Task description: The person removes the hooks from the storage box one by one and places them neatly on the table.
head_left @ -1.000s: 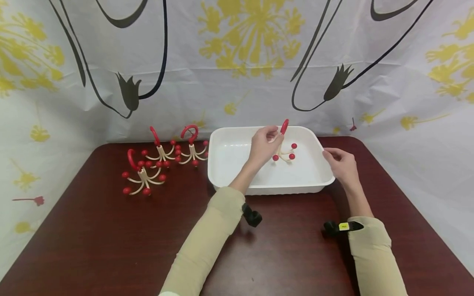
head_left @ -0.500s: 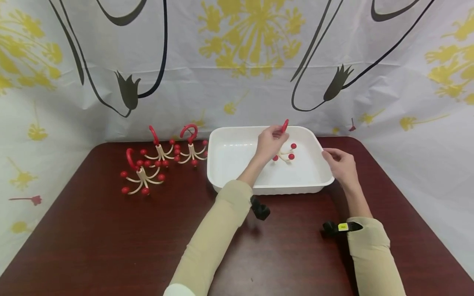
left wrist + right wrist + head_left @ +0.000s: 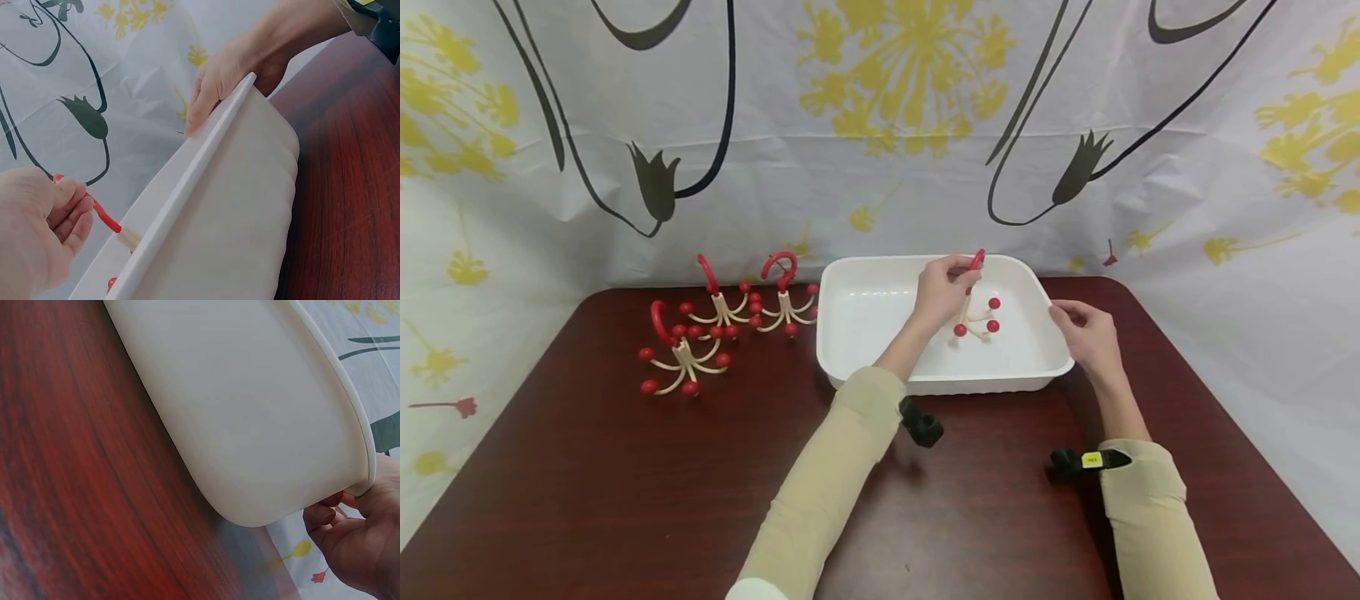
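Note:
A claw hanger with a red hook, cream arms and red ball tips [image 3: 993, 326] is within the white plastic tray [image 3: 868, 362]. My left hand [image 3: 938, 293] pinches its red hook [image 3: 107, 215] between thumb and fingers; the left wrist view shows the lower arms hidden behind the tray wall. At the tray's right side, my right hand [image 3: 1092, 337] grips the rim, thumb on top and fingers curled under it, as the right wrist view [image 3: 359, 531] of the hand shows.
Left of the tray, three matching hangers stand hook up on the dark wooden table [image 3: 685, 483]: a front one [image 3: 685, 358], a back one [image 3: 722, 308] and one [image 3: 786, 307] close to the tray's edge. A patterned cloth [image 3: 880, 167] hangs behind the table.
My left hand's fingers have closed round the hook from beside it. The hanger has since shifted slightly toward the front of the tray. My right hand stays at the rim.

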{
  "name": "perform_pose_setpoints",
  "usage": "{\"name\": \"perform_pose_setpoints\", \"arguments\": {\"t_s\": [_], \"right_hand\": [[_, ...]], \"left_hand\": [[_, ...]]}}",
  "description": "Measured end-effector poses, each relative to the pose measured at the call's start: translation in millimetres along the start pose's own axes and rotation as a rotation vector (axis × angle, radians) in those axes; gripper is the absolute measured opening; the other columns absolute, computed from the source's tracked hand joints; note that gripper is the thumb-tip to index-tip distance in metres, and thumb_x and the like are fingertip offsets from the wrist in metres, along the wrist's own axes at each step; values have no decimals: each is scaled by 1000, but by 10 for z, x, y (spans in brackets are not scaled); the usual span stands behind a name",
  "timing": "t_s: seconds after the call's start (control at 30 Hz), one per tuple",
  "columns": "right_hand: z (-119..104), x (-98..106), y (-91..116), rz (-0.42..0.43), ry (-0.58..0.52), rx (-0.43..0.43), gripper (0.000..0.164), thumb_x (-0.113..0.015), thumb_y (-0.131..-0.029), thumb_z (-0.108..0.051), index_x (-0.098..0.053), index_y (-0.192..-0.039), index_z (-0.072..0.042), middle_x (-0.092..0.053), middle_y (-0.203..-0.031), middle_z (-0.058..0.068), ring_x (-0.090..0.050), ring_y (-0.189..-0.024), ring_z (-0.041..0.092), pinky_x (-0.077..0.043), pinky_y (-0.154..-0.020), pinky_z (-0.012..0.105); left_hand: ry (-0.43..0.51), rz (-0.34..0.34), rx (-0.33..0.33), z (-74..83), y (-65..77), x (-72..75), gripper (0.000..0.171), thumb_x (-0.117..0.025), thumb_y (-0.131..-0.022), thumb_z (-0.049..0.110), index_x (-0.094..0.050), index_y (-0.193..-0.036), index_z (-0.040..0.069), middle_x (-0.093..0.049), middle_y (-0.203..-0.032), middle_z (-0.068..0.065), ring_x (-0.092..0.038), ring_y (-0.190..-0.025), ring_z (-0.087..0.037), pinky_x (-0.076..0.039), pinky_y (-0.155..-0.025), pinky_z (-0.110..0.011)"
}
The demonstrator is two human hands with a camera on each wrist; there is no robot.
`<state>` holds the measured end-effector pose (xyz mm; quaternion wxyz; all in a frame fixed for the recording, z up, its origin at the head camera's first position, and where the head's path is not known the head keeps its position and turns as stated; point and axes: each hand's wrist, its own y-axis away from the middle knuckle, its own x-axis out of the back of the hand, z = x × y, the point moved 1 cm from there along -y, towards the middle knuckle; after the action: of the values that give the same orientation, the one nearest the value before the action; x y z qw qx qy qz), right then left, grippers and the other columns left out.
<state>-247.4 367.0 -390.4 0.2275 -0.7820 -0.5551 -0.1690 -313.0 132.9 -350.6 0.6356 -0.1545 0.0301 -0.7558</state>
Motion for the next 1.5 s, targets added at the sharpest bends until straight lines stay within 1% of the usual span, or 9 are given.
{"name": "perform_pose_setpoints", "arguments": {"t_s": [0.17, 0.27, 0.43, 0.67, 0.87, 1.03, 1.17, 1.33, 1.5], "right_hand": [[1, -5, 10, 1, 9, -10, 49, -58, -102, -34, -64, -128, 6, -65, -102, 15, -60, -72, 3, -53, -60, 18], [3, -2, 16, 2, 8, -12, 49, -58, -102, -35, -64, -128, 6, -65, -101, 13, -60, -72, 3, -53, -60, 18], [0, 4, 13, 3, 10, -6, 49, -58, -102, -35, -64, -129, 6, -65, -102, 14, -61, -71, 4, -53, -60, 19], [-8, 25, 2, 2, 34, -11, 51, -57, -102, -38, -64, -130, 4, -64, -107, 17, -61, -73, 6, -53, -60, 19], [6, 17, 6, -1, 49, -5, 51, -57, -102, -38, -64, -130, 4, -65, -109, 20, -61, -73, 5, -53, -60, 19], [0, 1, 0, -6, 47, -10, 51, -56, -103, -39, -63, -131, 3, -64, -110, 20, -61, -74, 6, -53, -61, 19], [-9, 4, -3, -12, 42, -27, 53, -56, -102, -41, -63, -132, 2, -63, -114, 20, -61, -75, 7, -53, -61, 18], [-11, 3, -8, -9, 42, -40, 53, -56, -102, -41, -63, -133, 1, -63, -115, 20, -61, -76, 7, -53, -62, 18], [3, -4, -10, 0, 43, -35, 52, -56, -102, -40, -63, -132, 1, -64, -112, 18, -60, -75, 6, -52, -61, 18]], "left_hand": [[28, -16, -14, 54, 42, 65, 24, -69, -97, 9, -71, -119, 0, -72, -99, -8, -64, -87, -13, -53, -75, -17], [48, -20, -33, 94, 63, 103, 23, -70, -96, 10, -72, -117, 0, -73, -98, -8, -64, -86, -13, -53, -74, -18], [57, -36, -69, 160, 102, 170, 20, -71, -95, 10, -74, -113, 1, -73, -96, -6, -64, -84, -13, -53, -73, -18], [108, -58, -151, 281, 172, 287, 21, -72, -94, 6, -73, -112, -4, -74, -99, -14, -69, -87, -19, -55, -77, -20], [89, -92, -206, 383, 239, 427, 25, -72, -94, 7, -71, -116, -5, -73, -103, -15, -69, -91, -18, -53, -82, -19], [118, -101, -233, 451, 301, 569, 26, -72, -94, 7, -70, -117, -5, -73, -105, -15, -68, -93, -20, -53, -84, -20], [146, -97, -243, 500, 353, 669, 26, -73, -93, 8, -71, -117, -3, -73, -105, -14, -68, -93, -18, -53, -86, -22], [151, -94, -259, 550, 424, 792, 27, -73, -93, 9, -71, -117, -3, -73, -106, -12, -67, -94, -16, -53, -88, -24], [141, -77, -277, 561, 492, 924, 26, -74, -93, 8, -71, -116, -3, -73, -104, -12, -67, -94, -16, -53, -89, -25]]}}
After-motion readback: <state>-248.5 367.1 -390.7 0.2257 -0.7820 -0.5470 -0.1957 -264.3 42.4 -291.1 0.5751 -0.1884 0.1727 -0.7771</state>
